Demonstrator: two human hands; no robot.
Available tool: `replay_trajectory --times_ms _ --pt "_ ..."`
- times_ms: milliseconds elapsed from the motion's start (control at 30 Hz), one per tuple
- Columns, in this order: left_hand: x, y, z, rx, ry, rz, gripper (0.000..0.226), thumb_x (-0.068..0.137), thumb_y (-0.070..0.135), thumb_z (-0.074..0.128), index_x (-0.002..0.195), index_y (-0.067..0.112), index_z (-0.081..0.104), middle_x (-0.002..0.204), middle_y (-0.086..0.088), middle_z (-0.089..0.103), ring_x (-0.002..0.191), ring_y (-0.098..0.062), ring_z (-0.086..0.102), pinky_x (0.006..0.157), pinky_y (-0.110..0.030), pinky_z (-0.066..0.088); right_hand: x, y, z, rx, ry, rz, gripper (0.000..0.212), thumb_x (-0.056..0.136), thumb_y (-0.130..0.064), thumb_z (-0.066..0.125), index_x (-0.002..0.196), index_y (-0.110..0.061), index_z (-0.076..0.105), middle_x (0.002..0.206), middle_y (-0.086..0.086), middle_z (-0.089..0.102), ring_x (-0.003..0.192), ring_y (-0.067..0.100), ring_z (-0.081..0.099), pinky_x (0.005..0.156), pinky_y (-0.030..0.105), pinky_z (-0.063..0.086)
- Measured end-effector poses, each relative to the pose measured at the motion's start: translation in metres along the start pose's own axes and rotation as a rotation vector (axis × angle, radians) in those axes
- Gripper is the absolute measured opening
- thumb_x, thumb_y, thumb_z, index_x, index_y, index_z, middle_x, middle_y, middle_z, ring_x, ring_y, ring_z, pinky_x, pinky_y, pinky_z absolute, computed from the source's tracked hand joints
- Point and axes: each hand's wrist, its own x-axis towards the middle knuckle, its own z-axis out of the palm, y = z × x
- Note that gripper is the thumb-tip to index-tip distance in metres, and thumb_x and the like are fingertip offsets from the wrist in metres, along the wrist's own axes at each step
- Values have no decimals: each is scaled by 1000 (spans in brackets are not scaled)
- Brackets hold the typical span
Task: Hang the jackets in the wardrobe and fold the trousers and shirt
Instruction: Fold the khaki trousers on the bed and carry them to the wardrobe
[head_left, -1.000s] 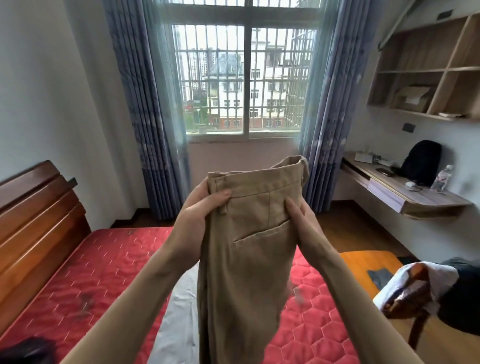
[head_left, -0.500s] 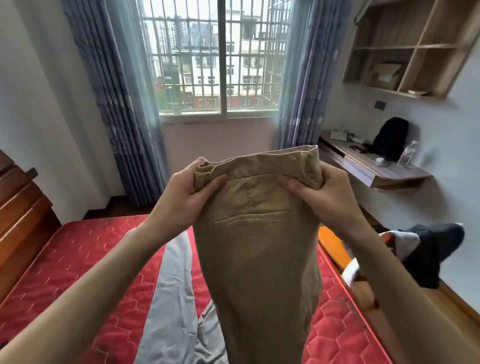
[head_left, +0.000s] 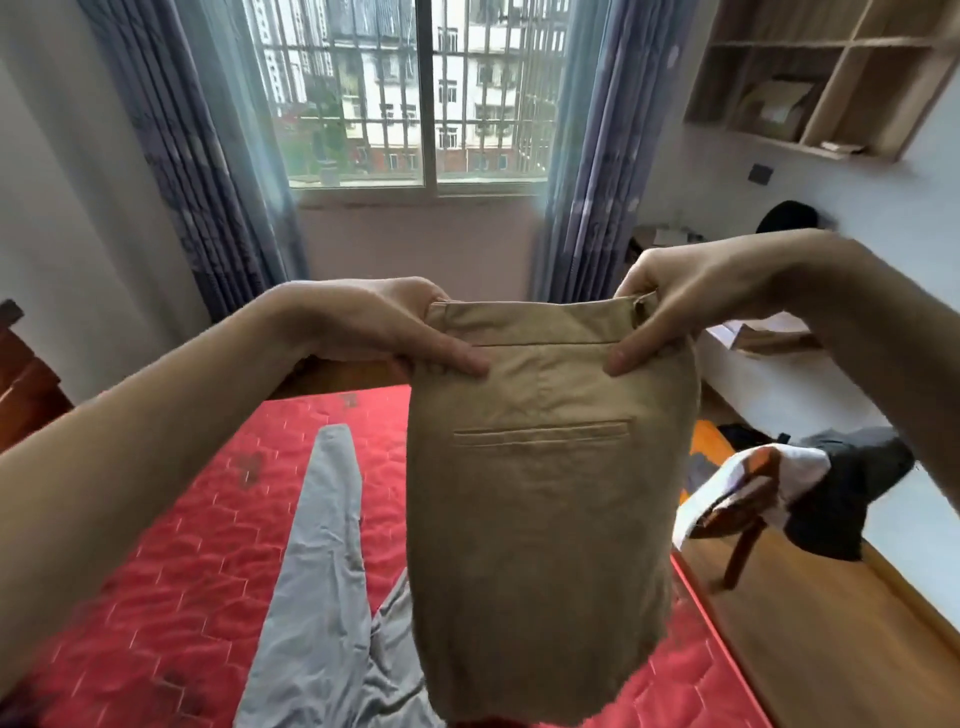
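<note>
Khaki trousers (head_left: 540, 493) hang in the air in front of me, waistband up, back pocket facing me. My left hand (head_left: 384, 327) pinches the waistband's left end, thumb on the front. My right hand (head_left: 670, 296) pinches the right end the same way. The legs drop below the frame over the bed. Grey trousers (head_left: 322, 561) lie spread flat on the red mattress (head_left: 176, 545) beneath. A pile of clothes, white, brown and black (head_left: 810, 483), rests on a wooden chair at the right.
A barred window (head_left: 426, 93) with blue curtains faces me. A wall desk (head_left: 758, 338) and open wooden shelves (head_left: 831, 78) are at the right, with wooden floor (head_left: 810, 639) beside the bed. The dark headboard (head_left: 26, 374) is at the left edge.
My hands have spread apart and pulled the waistband straight and level. The view has tilted down toward the bed, showing more of the grey trousers.
</note>
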Motion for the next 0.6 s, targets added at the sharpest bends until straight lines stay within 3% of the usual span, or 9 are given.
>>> replay_trajectory --times_ms 100,200,300,400,500,600 --pt "50 -6 -25 395 260 -25 25 88 34 84 83 11 77 81 3 73 76 -16 67 76 -33 55 59 15 -25 -167 208 28 19 78 -31 92 85 -18 81 86 0 80 83 19 78 67 33 62" --pt "105 -13 -38 752 547 -33 43 95 45 71 64 18 58 66 4 58 68 -25 56 63 -34 39 111 39 -50 -346 420 -11 9 84 -27 85 85 -19 80 82 -1 74 85 19 71 70 33 57" --pt "152 -13 -54 988 697 -25 37 103 47 54 83 18 68 89 -4 71 88 -34 66 72 -40 48 142 59 -77 -534 631 15 9 90 -21 72 89 -15 79 88 4 72 93 30 69 78 40 58" --pt "188 -3 -73 1147 833 84 27 107 31 49 110 17 72 109 -4 68 103 -30 66 82 -44 53 156 68 -108 -694 833 22 16 95 -17 61 90 -14 75 94 9 71 93 37 67 75 40 52" --pt "214 23 -90 1185 974 259 23 106 19 51 118 14 70 112 -7 58 105 -29 62 72 -43 50 152 71 -144 -818 1064 26 20 97 -7 53 96 -9 73 95 16 68 90 42 67 70 38 41" --pt "230 56 -97 1251 1092 411 24 106 21 51 112 11 71 104 -9 63 95 -32 66 62 -41 43 132 80 -164 -899 1217 45 21 97 -2 50 104 -6 69 93 24 68 87 46 68 66 40 37"
